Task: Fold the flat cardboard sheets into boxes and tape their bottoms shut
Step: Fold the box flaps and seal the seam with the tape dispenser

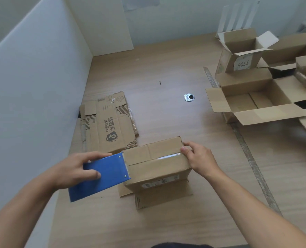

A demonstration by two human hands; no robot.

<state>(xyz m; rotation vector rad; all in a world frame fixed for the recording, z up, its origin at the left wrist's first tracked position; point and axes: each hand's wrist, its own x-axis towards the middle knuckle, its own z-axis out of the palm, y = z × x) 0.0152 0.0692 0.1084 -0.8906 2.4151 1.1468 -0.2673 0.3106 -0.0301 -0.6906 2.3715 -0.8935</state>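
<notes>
Box point(155, 163) lies upturned on table point(166, 77) between both hands. Left hand point(73, 169) grips blue tape dispenser point(102, 178) against box's left edge; right hand point(198, 158) pinches tape point(168, 156) at right edge.

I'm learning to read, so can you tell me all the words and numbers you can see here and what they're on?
"7786", upside down, on the white label of the open brown cardboard box.
"抖音商城 全球购", beside a bag logo, on the flat brown cardboard sheet.
Small print at that sheet's far edge: too small.
Sticker on the taped brown cardboard box: blurred.
</notes>
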